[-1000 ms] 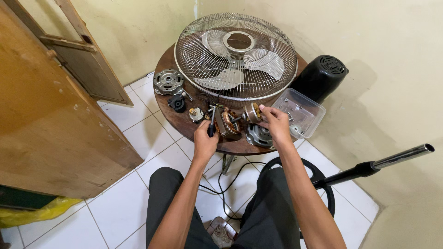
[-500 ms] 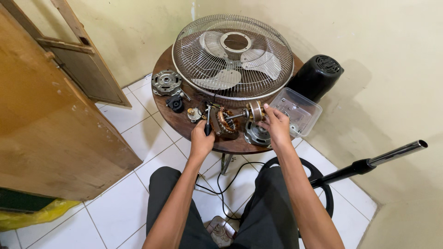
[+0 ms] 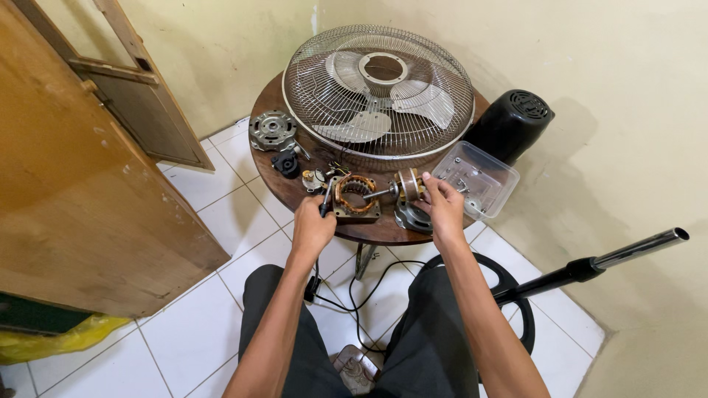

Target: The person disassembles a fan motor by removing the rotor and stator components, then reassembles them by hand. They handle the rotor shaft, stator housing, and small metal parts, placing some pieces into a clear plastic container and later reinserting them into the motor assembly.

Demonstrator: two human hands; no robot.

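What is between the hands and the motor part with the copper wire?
Nothing visible. The left hand is right at the near left edge of the copper-wound motor part, gripping a dark tool. The right hand holds the rotor, whose shaft reaches the motor part.

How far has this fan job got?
Done: the wire fan cage with blades lies detached on the round wooden table, and a metal motor cover sits apart. In hand: left hand steadies the copper-wound stator; right hand holds the rotor. Left: the motor remains in pieces.
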